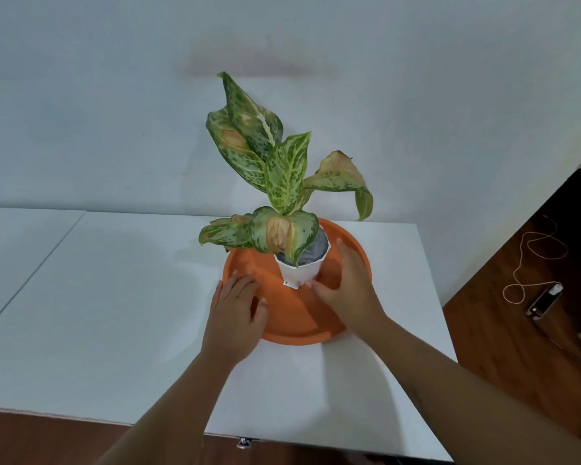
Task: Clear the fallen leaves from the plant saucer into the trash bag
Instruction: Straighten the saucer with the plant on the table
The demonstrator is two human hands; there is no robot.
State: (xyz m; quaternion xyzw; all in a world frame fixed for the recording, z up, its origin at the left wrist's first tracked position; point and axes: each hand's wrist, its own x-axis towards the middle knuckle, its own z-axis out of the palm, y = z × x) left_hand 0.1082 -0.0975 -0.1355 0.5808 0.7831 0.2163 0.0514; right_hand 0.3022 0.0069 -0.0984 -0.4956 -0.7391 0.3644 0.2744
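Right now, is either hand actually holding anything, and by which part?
The left hand rests over the round orange plastic saucer's near-left rim. The right hand lies inside it, fingers touching the white pot's base. No closed grasp shows.

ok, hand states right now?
Left hand: open, fingers spread on the orange saucer rim.
Right hand: open, inside the saucer beside the white pot, gripping nothing.

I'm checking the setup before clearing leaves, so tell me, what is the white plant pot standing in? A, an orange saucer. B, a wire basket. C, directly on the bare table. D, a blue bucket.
A: the white plant pot stands inside the orange saucer, which sits on the white table, with the left hand on its near rim and the right hand reaching in beside the pot.
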